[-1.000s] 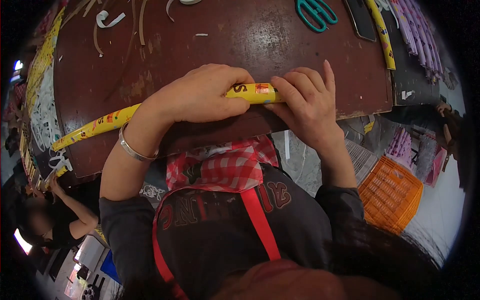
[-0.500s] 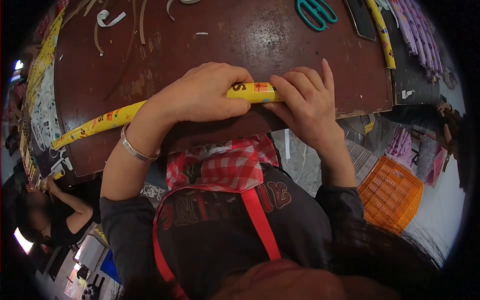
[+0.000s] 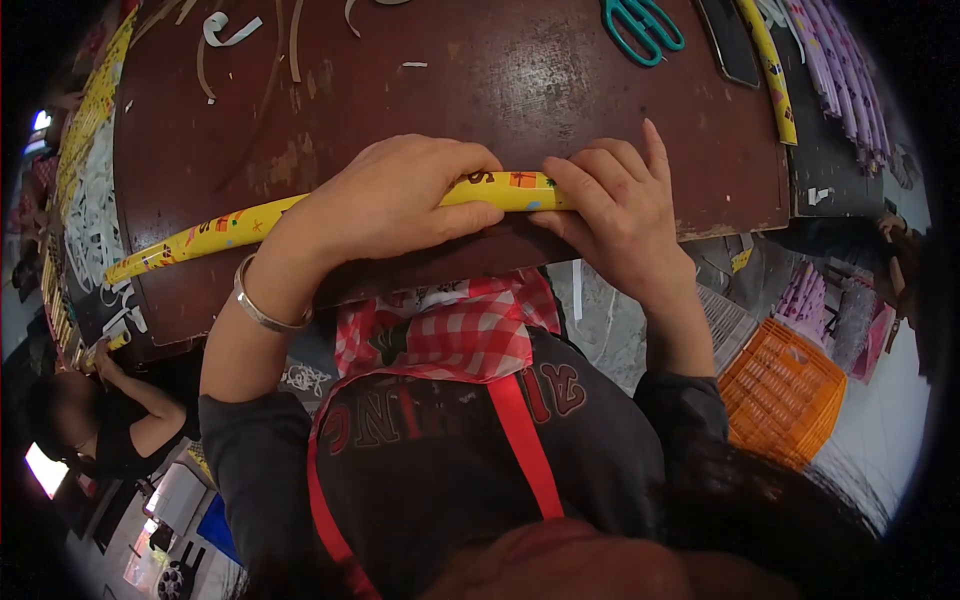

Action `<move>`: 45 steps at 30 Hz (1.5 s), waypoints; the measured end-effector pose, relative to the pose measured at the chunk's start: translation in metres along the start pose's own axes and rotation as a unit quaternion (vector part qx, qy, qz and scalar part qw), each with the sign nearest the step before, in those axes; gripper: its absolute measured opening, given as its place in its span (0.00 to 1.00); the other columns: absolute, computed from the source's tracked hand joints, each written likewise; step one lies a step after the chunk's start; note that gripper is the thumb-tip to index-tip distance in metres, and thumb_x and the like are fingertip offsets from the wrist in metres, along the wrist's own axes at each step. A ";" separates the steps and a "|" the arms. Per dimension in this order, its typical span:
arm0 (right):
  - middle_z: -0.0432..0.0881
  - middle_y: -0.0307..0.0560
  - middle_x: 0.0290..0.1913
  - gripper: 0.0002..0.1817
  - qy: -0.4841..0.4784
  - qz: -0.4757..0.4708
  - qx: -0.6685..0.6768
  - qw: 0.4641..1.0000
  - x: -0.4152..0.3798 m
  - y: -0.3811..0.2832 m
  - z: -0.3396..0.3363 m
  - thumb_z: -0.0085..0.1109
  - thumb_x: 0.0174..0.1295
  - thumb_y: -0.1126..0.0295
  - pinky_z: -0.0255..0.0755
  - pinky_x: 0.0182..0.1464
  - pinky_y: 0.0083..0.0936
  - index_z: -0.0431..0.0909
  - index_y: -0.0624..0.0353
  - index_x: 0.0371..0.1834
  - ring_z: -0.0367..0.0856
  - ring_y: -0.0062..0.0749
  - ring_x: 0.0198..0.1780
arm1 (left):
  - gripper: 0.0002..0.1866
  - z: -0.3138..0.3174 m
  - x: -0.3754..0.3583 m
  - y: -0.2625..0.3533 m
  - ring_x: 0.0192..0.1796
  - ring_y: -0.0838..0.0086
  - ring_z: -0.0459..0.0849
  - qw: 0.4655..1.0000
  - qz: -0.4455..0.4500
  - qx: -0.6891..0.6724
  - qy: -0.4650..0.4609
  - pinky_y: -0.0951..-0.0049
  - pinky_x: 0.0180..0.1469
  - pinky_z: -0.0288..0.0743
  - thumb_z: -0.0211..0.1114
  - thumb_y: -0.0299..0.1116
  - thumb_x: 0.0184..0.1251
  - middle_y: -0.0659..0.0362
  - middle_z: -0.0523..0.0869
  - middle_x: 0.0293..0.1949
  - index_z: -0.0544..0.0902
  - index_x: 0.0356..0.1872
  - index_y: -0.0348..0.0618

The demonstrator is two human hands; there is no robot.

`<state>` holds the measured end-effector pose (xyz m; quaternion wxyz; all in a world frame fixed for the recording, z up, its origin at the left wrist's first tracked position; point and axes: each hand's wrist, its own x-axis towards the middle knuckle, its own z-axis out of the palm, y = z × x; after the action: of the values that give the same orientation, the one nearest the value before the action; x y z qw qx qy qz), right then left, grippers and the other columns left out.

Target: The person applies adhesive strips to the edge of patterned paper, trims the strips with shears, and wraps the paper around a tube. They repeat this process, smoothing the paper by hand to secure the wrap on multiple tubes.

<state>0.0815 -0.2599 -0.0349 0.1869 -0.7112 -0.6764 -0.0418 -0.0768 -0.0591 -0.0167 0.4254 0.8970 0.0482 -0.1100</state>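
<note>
A long yellow roll of printed wrapping paper point(image 3: 235, 229) lies across the near part of the brown table, its far end reaching the left edge. My left hand point(image 3: 395, 195), with a silver bangle at the wrist, is closed around the roll with the thumb on the near side. At the roll's right end my right hand point(image 3: 622, 215) pinches it between thumb and fingers, the little finger raised. That end tip is hidden by my right fingers.
Teal scissors point(image 3: 643, 28) and a phone point(image 3: 726, 40) lie at the back right, beside another yellow roll point(image 3: 772, 85) and several purple rolls point(image 3: 835, 75). Paper strips point(image 3: 232, 30) lie at the back left. An orange crate point(image 3: 785, 390) stands lower right; another person point(image 3: 140, 420) works at left.
The view has shifted slightly, so the table and its contents sit a little lower and further right. Both hands keep their hold on the roll.
</note>
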 end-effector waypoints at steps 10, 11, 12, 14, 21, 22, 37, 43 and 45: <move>0.81 0.43 0.49 0.27 -0.064 0.040 -0.047 0.996 -0.009 0.024 -0.013 0.71 0.55 0.57 0.51 0.73 0.60 0.80 0.54 0.57 0.78 0.41 0.58 | 0.24 0.020 -0.047 -0.020 0.45 0.62 0.81 0.927 0.011 0.264 0.267 0.61 0.43 0.74 0.77 0.36 0.48 0.59 0.81 0.42 0.82 0.49 0.45; 0.81 0.43 0.51 0.29 -0.064 0.043 -0.065 0.995 -0.010 0.023 -0.011 0.71 0.55 0.57 0.51 0.74 0.61 0.79 0.55 0.60 0.77 0.41 0.60 | 0.25 0.023 -0.047 -0.021 0.45 0.63 0.81 0.917 0.033 0.265 0.298 0.61 0.43 0.74 0.77 0.36 0.49 0.59 0.81 0.42 0.82 0.50 0.44; 0.81 0.43 0.51 0.29 -0.065 0.041 -0.064 0.995 -0.009 0.021 -0.009 0.71 0.55 0.57 0.51 0.74 0.61 0.79 0.55 0.60 0.77 0.41 0.60 | 0.25 0.027 -0.045 -0.023 0.45 0.63 0.81 0.916 0.030 0.265 0.299 0.61 0.43 0.74 0.77 0.36 0.49 0.59 0.81 0.42 0.82 0.50 0.44; 0.79 0.45 0.60 0.34 -0.036 0.038 -0.099 0.994 -0.003 0.013 -0.002 0.71 0.55 0.57 0.49 0.74 0.62 0.75 0.56 0.65 0.73 0.42 0.67 | 0.26 0.032 -0.039 -0.025 0.45 0.64 0.81 0.908 0.065 0.249 0.330 0.62 0.43 0.72 0.77 0.37 0.49 0.60 0.81 0.42 0.83 0.51 0.44; 0.70 0.52 0.71 0.40 -0.053 -0.026 -0.012 0.998 0.026 -0.037 0.031 0.69 0.56 0.53 0.48 0.75 0.61 0.69 0.63 0.69 0.67 0.46 0.73 | 0.25 0.046 -0.023 -0.019 0.44 0.68 0.80 0.898 0.070 0.269 0.342 0.65 0.43 0.67 0.77 0.39 0.47 0.63 0.81 0.41 0.84 0.50 0.46; 0.70 0.52 0.71 0.40 -0.054 -0.026 -0.012 0.998 0.025 -0.039 0.033 0.69 0.56 0.53 0.48 0.75 0.61 0.69 0.63 0.69 0.67 0.46 0.73 | 0.25 0.047 -0.023 -0.020 0.44 0.68 0.80 0.897 0.073 0.262 0.349 0.65 0.43 0.67 0.77 0.39 0.46 0.63 0.81 0.41 0.84 0.49 0.46; 0.66 0.54 0.75 0.41 -0.048 0.067 -0.090 0.993 -0.022 -0.008 0.013 0.67 0.59 0.54 0.49 0.75 0.57 0.65 0.62 0.73 0.64 0.48 0.76 | 0.24 0.047 -0.026 -0.020 0.43 0.68 0.81 0.898 0.079 0.232 0.366 0.65 0.42 0.68 0.79 0.38 0.46 0.64 0.82 0.41 0.85 0.47 0.45; 0.66 0.53 0.76 0.40 -0.038 0.103 -0.131 0.985 -0.041 0.009 0.005 0.67 0.60 0.55 0.50 0.75 0.58 0.65 0.61 0.73 0.63 0.49 0.76 | 0.24 0.047 -0.026 -0.020 0.44 0.67 0.81 0.897 0.074 0.239 0.364 0.64 0.42 0.69 0.78 0.38 0.46 0.63 0.82 0.41 0.85 0.47 0.45; 0.65 0.52 0.76 0.40 -0.038 0.121 -0.157 0.979 -0.047 0.013 0.001 0.67 0.60 0.55 0.50 0.75 0.58 0.66 0.61 0.73 0.62 0.49 0.77 | 0.24 0.047 -0.025 -0.020 0.44 0.67 0.81 0.897 0.077 0.239 0.364 0.64 0.42 0.69 0.78 0.38 0.47 0.62 0.82 0.41 0.85 0.47 0.45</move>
<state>0.0901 -0.3046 -0.0529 0.0509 -0.8094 -0.5767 -0.0978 -0.1124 -0.0831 -0.0548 0.1580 0.9499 0.1027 0.2495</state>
